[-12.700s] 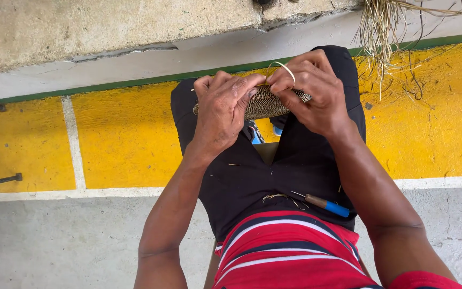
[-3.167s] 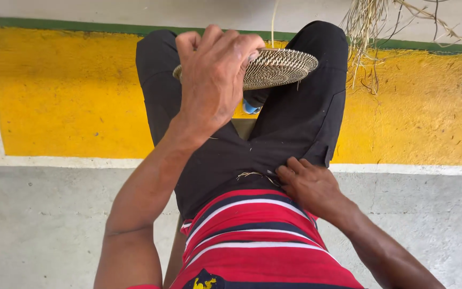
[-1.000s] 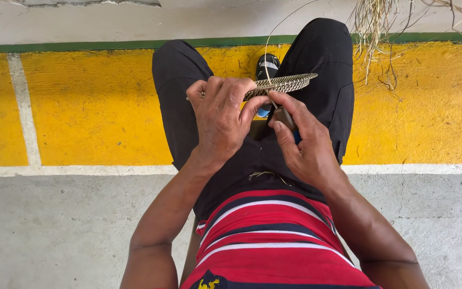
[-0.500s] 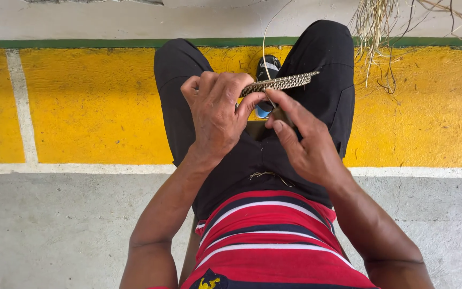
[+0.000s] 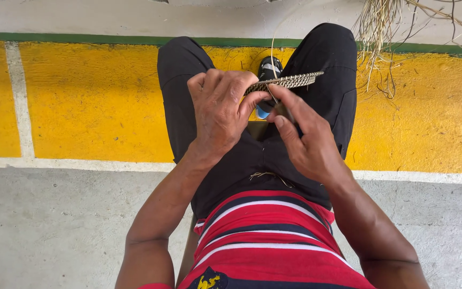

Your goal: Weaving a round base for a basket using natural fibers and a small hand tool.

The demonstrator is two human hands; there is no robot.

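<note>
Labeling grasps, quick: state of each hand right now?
Left hand: closed on the woven disc, gripping its near edge.
Right hand: fingers pinched at the disc's underside; what they pinch cannot be told.

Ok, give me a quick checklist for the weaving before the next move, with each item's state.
1. Left hand grips the woven disc: ok.
2. Right hand at the disc's near edge: ok.
3. Disc seen edge-on, roughly level above the lap: ok.
4. Strand pinched in right fingers: cannot tell.
5. Spare fibres lie beyond the right knee: ok.
6. Weave tight: cannot tell, edge view only.
</note>
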